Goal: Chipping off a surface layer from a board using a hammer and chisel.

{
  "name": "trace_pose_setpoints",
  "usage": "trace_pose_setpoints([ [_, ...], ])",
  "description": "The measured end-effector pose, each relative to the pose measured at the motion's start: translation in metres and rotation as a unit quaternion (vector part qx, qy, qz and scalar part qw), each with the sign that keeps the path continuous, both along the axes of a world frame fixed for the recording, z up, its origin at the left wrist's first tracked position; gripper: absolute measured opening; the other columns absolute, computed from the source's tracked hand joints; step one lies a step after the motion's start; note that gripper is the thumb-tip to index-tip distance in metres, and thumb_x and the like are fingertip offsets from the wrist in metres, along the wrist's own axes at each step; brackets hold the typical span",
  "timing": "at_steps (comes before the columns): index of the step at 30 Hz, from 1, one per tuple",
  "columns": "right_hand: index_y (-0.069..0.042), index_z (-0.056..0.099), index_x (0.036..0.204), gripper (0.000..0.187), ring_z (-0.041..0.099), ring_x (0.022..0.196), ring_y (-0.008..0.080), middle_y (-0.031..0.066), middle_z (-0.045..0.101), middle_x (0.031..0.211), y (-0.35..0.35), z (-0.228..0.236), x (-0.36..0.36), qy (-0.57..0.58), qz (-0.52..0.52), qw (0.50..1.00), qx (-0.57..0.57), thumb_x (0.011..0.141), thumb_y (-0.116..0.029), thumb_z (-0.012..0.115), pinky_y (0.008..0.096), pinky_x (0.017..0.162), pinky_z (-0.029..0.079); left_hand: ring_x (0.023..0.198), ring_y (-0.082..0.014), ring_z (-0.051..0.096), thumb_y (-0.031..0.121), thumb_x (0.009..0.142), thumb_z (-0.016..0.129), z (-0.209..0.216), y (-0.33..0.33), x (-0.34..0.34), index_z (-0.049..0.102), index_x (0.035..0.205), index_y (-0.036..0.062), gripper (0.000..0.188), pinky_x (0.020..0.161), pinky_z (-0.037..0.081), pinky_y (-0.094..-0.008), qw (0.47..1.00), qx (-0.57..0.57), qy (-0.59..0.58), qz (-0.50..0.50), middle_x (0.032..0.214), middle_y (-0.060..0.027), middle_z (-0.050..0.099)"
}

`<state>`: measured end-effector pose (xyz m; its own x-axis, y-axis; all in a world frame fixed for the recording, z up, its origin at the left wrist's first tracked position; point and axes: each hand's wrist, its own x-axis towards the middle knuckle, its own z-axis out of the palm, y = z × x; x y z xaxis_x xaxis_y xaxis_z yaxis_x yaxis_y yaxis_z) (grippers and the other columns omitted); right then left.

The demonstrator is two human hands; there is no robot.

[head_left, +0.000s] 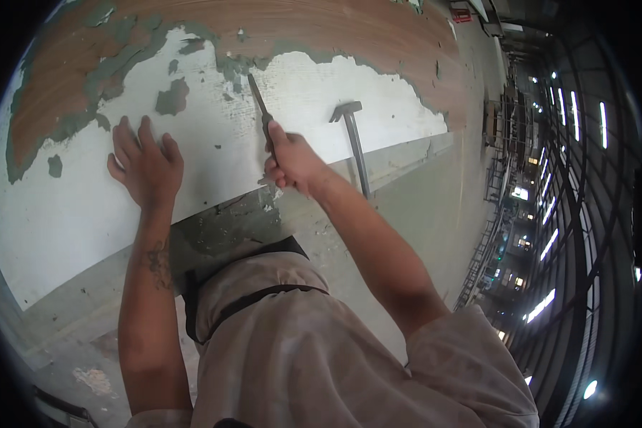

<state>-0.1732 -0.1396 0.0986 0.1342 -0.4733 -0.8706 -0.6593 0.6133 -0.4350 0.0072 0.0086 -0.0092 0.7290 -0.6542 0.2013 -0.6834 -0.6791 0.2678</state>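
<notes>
My right hand [292, 160] is wrapped round a dark, narrow chisel-like scraper [258, 95]. Its tip meets the ragged edge where the brown wood-grain layer [321, 28] and grey-green residue [235, 68] give way to white surface. To the left, my left hand [146, 160] rests with fingers spread on the white panel [71, 228], holding nothing. A metal hammer [355, 143] lies right of my right hand, its head on the panel and its handle pointing toward me over the near edge.
Small grey-green flakes [171, 97] and patches dot the white panel. Beyond its near edge is the concrete floor [421, 200], with pale debris [93, 381] at lower left. Racks [488, 235] and lit ceiling lamps of a large hall show at right.
</notes>
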Motion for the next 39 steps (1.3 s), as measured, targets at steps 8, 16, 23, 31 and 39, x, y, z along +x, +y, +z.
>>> trace_pose_setpoints([
  [8, -0.005, 0.051, 0.097, 0.055, 0.041, 0.044, 0.0118, 0.0015, 0.047, 0.065, -0.005, -0.009, -0.006, -0.045, 0.008, 0.999, -0.009, 0.108, -0.058, 0.040, 0.0299, 0.040, 0.039, 0.143, -0.0284, 0.041, 0.034, 0.094, 0.065, 0.001, -0.004, -0.001, 0.058, 0.139, 0.0148, 0.050, 0.110, 0.029, -0.0544, 0.999, 0.002, -0.042, 0.001, 0.154, -0.0105, 0.045],
  [16, -0.004, 0.058, 0.077, 0.069, 0.052, 0.049, 0.0204, 0.0084, 0.057, 0.064, -0.036, -0.038, 0.005, -0.006, 0.148, 0.976, -0.159, 0.106, -0.063, 0.039, 0.0374, 0.049, 0.045, 0.144, -0.0349, 0.039, 0.033, 0.093, 0.064, -0.001, -0.013, -0.002, 0.057, 0.139, 0.0115, 0.051, 0.110, 0.030, -0.0589, 0.998, -0.015, -0.056, -0.026, 0.153, -0.0172, 0.045],
  [23, -0.006, 0.057, 0.084, 0.059, 0.045, 0.041, 0.0175, 0.0046, 0.050, 0.059, 0.032, -0.055, -0.017, -0.089, 0.053, 0.981, -0.163, 0.108, -0.057, 0.042, 0.0329, 0.043, 0.043, 0.143, -0.0349, 0.040, 0.034, 0.092, 0.064, -0.004, -0.007, 0.004, 0.057, 0.141, 0.0116, 0.054, 0.111, 0.027, -0.0588, 0.999, -0.010, -0.048, -0.004, 0.156, -0.0168, 0.042],
  [31, -0.007, 0.053, 0.089, 0.055, 0.047, 0.048, 0.0130, 0.0013, 0.049, 0.066, 0.005, -0.024, 0.007, -0.108, -0.027, 0.994, -0.011, 0.108, -0.058, 0.042, 0.0305, 0.042, 0.039, 0.143, -0.0347, 0.040, 0.033, 0.092, 0.064, 0.005, -0.009, 0.000, 0.057, 0.139, 0.0111, 0.053, 0.110, 0.029, -0.0575, 0.999, -0.024, -0.032, -0.012, 0.154, -0.0173, 0.044],
  [39, -0.007, 0.057, 0.084, 0.061, 0.048, 0.044, 0.0155, 0.0043, 0.052, 0.062, -0.007, -0.032, 0.011, -0.098, 0.003, 0.990, -0.104, 0.108, -0.059, 0.038, 0.0315, 0.040, 0.038, 0.145, -0.0357, 0.037, 0.033, 0.092, 0.063, 0.003, -0.003, -0.004, 0.056, 0.139, 0.0111, 0.053, 0.111, 0.028, -0.0598, 1.000, -0.015, -0.020, -0.015, 0.154, -0.0175, 0.044],
])
